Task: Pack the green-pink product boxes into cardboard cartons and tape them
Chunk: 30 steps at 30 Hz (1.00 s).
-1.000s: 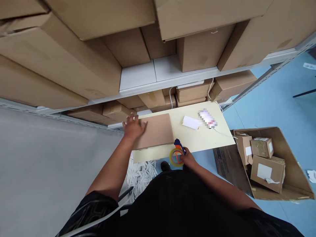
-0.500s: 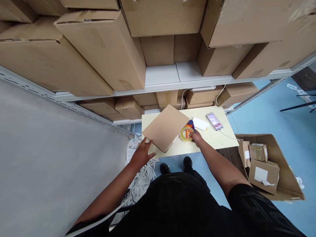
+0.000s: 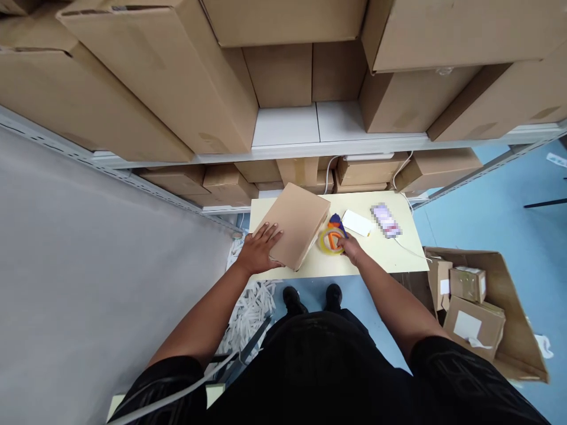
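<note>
A flat brown cardboard box (image 3: 297, 221) lies at an angle on the pale yellow table (image 3: 381, 257). My left hand (image 3: 261, 249) rests on its near left corner, fingers spread over the top face. In my right hand (image 3: 351, 248) is a tape dispenser (image 3: 333, 236) with a blue and orange body and a yellowish roll of clear tape. The fingers of that hand are wrapped round it, just right of the box. Past the dispenser lies a small white rectangular item (image 3: 358, 222), and a phone (image 3: 385, 220) with a blurred-out screen lies farther right.
Shelves stacked with cardboard boxes (image 3: 212, 77) stand behind the table. On the floor at right, a large open carton (image 3: 518, 319) holds several small parcels. Shredded white paper (image 3: 248, 313) covers the floor at left, by the grey wall (image 3: 88, 265). A white cable (image 3: 190, 389) crosses my left arm.
My left hand has moved from the box's near edge onto its top and now lies flat. The box has turned slightly. The tape dispenser has shifted a little left in my right hand.
</note>
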{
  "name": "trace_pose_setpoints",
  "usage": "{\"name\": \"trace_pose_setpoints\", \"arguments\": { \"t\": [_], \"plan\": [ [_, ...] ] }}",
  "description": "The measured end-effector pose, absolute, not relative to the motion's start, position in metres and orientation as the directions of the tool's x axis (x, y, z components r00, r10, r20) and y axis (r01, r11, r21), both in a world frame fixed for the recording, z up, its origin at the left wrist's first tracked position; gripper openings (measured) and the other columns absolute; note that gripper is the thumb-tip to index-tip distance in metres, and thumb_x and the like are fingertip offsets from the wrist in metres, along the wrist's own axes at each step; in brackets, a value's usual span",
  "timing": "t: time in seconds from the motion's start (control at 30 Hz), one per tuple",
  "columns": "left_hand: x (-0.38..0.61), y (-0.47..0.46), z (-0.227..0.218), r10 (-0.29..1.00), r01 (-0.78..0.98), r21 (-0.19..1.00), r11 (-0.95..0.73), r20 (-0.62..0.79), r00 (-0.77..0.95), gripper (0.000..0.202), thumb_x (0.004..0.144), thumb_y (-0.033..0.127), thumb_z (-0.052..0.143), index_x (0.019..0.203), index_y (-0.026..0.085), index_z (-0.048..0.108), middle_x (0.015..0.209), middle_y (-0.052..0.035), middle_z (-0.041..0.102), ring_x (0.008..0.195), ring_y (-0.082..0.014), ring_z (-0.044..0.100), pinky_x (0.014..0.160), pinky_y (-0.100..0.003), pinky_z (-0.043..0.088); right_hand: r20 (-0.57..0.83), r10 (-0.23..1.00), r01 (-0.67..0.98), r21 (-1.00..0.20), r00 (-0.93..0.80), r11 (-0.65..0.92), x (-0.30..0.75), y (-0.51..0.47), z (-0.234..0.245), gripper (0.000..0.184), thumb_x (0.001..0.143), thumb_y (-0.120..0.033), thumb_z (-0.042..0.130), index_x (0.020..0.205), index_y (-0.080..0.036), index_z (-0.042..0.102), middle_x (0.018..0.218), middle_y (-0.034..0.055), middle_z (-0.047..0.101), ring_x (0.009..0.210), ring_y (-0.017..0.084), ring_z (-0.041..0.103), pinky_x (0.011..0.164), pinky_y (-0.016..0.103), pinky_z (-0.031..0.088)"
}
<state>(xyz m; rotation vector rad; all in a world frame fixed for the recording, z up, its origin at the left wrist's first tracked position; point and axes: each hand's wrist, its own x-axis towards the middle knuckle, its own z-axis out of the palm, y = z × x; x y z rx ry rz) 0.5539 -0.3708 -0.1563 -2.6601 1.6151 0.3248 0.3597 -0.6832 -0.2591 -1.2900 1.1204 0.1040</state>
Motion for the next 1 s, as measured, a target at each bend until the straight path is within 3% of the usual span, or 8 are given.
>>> {"name": "trace_pose_setpoints", "arguments": {
  "t": [0.2, 0.33, 0.43, 0.53, 0.7, 0.83, 1.0],
  "plan": [
    [0.513, -0.398, -0.153, -0.797, -0.803, 0.058, -0.594, -0.176, 0.577, 0.107, 0.077, 0.077, 0.07, 0.164, 0.028, 0.034, 0.173, -0.0126, 0.025, 0.159, -0.0425, 0.016, 0.108, -0.059, 0.04, -0.695, -0.455, -0.586, -0.716, 0.557, 0.379, 0.29, -0.598, -0.268, 0.066, 0.058, -0.025, 0.062, 0.124, -0.024, 0.064, 0.089, 0.0015, 0.073, 0.079, 0.023, 0.067, 0.066, 0.031, 0.054],
    [0.482, -0.402, -0.15, -0.738, -0.743, 0.044, -0.667, -0.175, 0.652, 0.103, 0.083, 0.077, 0.064, 0.166, 0.025, 0.031, 0.173, -0.0137, 0.021, 0.158, -0.0423, 0.017, 0.105, -0.06, 0.044, -0.693, -0.453, -0.591, -0.718, 0.561, 0.367, 0.292, -0.592, -0.272, 0.065, 0.059, -0.023, 0.058, 0.123, -0.024, 0.068, 0.094, 0.0017, 0.077, 0.086, 0.025, 0.069, 0.07, 0.033, 0.056],
    [0.481, -0.387, -0.146, -0.794, -0.797, 0.081, -0.599, -0.188, 0.578, 0.101, 0.082, 0.07, 0.07, 0.164, 0.023, 0.034, 0.172, -0.0141, 0.027, 0.155, -0.0418, 0.026, 0.107, -0.055, 0.046, -0.688, -0.378, -0.583, -0.726, 0.62, 0.365, 0.307, -0.629, -0.271, 0.064, 0.054, -0.019, 0.059, 0.117, -0.02, 0.073, 0.095, 0.0023, 0.078, 0.087, 0.026, 0.071, 0.073, 0.032, 0.057],
    [0.495, -0.372, -0.146, -0.873, -0.871, 0.124, -0.476, -0.182, 0.451, 0.099, 0.078, 0.065, 0.077, 0.161, 0.024, 0.042, 0.168, -0.0153, 0.035, 0.151, -0.0417, 0.034, 0.117, -0.054, 0.038, -0.705, -0.262, -0.634, -0.708, 0.659, 0.31, 0.323, -0.663, -0.268, 0.065, 0.05, -0.014, 0.061, 0.113, -0.019, 0.076, 0.088, 0.0023, 0.078, 0.083, 0.026, 0.071, 0.07, 0.031, 0.056],
    [0.507, -0.37, -0.162, -0.885, -0.872, 0.155, -0.465, -0.118, 0.451, 0.103, 0.078, 0.066, 0.076, 0.164, 0.025, 0.037, 0.173, -0.0145, 0.024, 0.159, -0.0429, 0.017, 0.125, -0.065, 0.015, -0.727, -0.234, -0.678, -0.687, 0.646, 0.264, 0.333, -0.675, -0.267, 0.064, 0.048, -0.012, 0.06, 0.109, -0.019, 0.077, 0.083, 0.0015, 0.078, 0.079, 0.025, 0.07, 0.067, 0.03, 0.055],
    [0.503, -0.374, -0.171, -0.87, -0.844, 0.21, -0.494, -0.114, 0.48, 0.102, 0.081, 0.067, 0.073, 0.165, 0.025, 0.033, 0.174, -0.0131, 0.02, 0.161, -0.0406, 0.012, 0.126, -0.061, 0.02, -0.712, -0.232, -0.641, -0.699, 0.663, 0.316, 0.314, -0.665, -0.264, 0.059, 0.05, -0.016, 0.061, 0.108, -0.019, 0.076, 0.09, 0.0029, 0.079, 0.084, 0.026, 0.071, 0.073, 0.032, 0.056],
    [0.498, -0.382, -0.175, -0.839, -0.806, 0.24, -0.541, -0.084, 0.538, 0.1, 0.083, 0.065, 0.072, 0.164, 0.022, 0.033, 0.173, -0.0136, 0.022, 0.161, -0.0403, 0.011, 0.126, -0.059, 0.021, -0.686, -0.313, -0.586, -0.726, 0.657, 0.359, 0.247, -0.633, -0.267, 0.067, 0.057, -0.022, 0.062, 0.123, -0.02, 0.07, 0.095, 0.003, 0.078, 0.086, 0.027, 0.071, 0.076, 0.036, 0.056]
  ]
}}
